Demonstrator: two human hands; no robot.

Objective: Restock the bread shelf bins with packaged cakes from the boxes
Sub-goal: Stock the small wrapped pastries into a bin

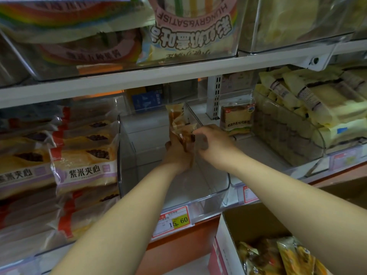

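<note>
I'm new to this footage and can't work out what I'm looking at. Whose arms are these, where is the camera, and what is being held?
No machine here: a person wears a camera on the head, so you look down along their own arms. The left hand grips a packaged cake from below, the right hand pinches its edge, both in a clear shelf bin. More packets wait in the cardboard box at lower right.

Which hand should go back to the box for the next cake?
Right. The box sits low on the right, below that arm; the right hand only pinches the cake, which the left hand grips.
</note>
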